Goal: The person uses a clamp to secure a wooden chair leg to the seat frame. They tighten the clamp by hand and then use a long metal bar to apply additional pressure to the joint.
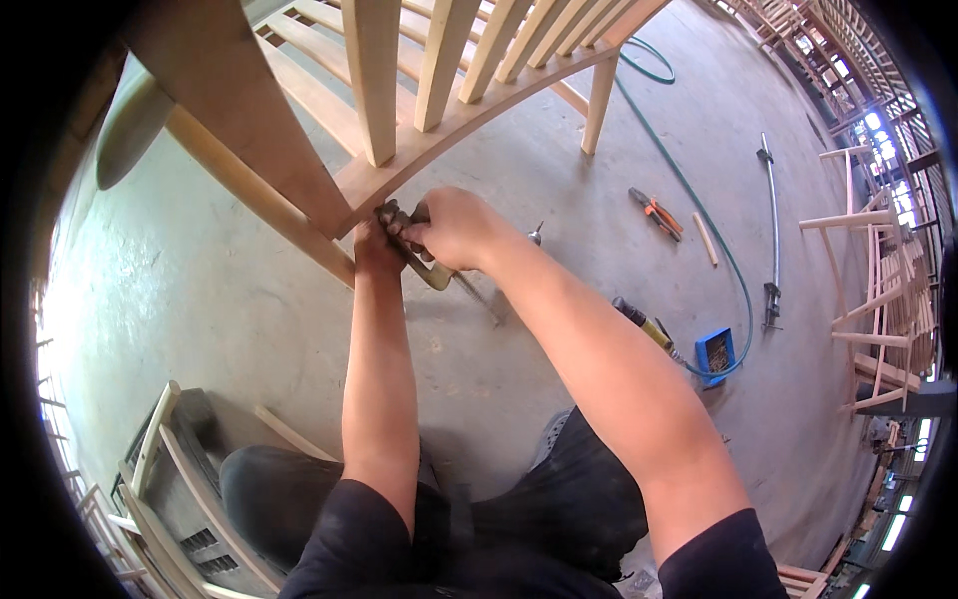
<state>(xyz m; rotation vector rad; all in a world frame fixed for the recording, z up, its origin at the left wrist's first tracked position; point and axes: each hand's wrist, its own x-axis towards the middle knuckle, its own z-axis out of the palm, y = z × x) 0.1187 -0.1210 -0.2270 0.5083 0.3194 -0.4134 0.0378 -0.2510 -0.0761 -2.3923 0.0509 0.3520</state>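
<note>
Both my hands meet under the near corner of a slatted wooden bench frame (436,152). A C-clamp (436,277) with a yellowish curved body and a threaded rod sits between them, its upper end hidden by fingers. My right hand (457,228) is closed, fingers curled at the clamp's upper part. Beside it, close to the wooden corner, my left hand (377,245) is closed around the clamp's other side, its fingertips partly covered. Whether the clamp grips the wood cannot be seen.
On the concrete floor to the right lie orange-handled pliers (657,214), a wooden stick (706,239), a long bar clamp (772,230), an air tool (644,324) on a green hose (689,180), and a blue box (703,357) of small fasteners. Wooden frames (878,290) stand farther right; more wooden parts (200,484) lie lower left.
</note>
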